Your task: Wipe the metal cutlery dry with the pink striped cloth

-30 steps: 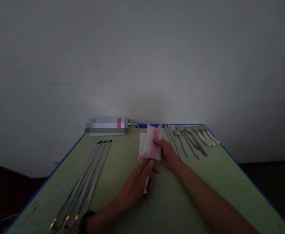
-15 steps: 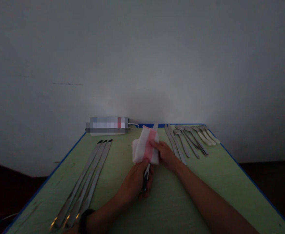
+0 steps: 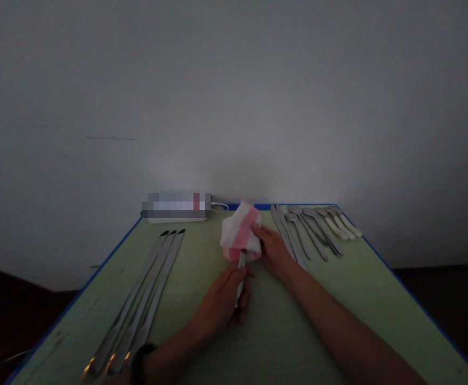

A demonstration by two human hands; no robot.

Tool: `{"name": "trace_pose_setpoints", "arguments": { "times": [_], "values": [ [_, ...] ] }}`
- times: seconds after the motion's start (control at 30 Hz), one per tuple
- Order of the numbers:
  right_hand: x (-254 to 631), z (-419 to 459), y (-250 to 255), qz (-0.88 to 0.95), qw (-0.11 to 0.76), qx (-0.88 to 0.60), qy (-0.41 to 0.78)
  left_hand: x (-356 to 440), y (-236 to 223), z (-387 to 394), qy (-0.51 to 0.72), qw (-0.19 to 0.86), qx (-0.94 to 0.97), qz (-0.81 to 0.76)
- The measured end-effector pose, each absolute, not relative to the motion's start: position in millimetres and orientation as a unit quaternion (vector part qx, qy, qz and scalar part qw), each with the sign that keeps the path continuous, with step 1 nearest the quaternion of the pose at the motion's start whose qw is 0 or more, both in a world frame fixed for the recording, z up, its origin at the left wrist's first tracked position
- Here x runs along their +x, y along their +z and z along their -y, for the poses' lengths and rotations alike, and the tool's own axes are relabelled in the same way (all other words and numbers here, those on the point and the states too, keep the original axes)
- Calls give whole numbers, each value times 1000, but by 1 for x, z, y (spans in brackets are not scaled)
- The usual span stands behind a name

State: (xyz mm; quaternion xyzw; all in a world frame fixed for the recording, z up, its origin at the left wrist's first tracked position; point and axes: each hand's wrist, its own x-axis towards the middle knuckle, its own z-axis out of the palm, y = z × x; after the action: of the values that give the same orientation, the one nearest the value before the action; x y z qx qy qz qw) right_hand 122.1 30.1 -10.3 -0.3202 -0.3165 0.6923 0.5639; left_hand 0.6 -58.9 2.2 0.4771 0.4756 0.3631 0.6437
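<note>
My left hand (image 3: 228, 294) is closed round the handle of a metal table knife (image 3: 241, 275) above the middle of the table. A white cloth with pink stripes (image 3: 241, 232) is folded over the knife's blade, which it hides. My right hand (image 3: 273, 248) pinches that cloth from the right side, thumb on top. To the left lie three long table knives (image 3: 149, 291) side by side, handles toward me. Just beyond my right hand, two more knives (image 3: 288, 230) rest on the table.
Several metal spoons (image 3: 304, 230) and some white-handled cutlery (image 3: 342, 227) lie at the back right of the green table (image 3: 202, 347). A white box, partly pixelated (image 3: 178, 218), with a cable (image 3: 220, 205) stands at the back left. A grey wall (image 3: 234, 96) rises behind the blue table edge.
The cloth has moved up the knife and covers the blade tip that showed before. More of the handle now shows above my left hand, whose thumb has come off the cloth.
</note>
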Motion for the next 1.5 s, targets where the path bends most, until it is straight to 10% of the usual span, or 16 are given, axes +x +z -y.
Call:
{"name": "trace_pose_setpoints", "arguments": {
  "times": [0.2,1.17,1.5],
  "values": [
    [124,-43,-16,159,659,-275,681,-1,7,63,304,594,570,-479],
    [124,-22,-10,337,520,-332,711,2,4,65,321,563,575,-499],
    [128,-38,-10,117,624,-308,708,-2,18,66,200,471,730,-454]
  ]
}}
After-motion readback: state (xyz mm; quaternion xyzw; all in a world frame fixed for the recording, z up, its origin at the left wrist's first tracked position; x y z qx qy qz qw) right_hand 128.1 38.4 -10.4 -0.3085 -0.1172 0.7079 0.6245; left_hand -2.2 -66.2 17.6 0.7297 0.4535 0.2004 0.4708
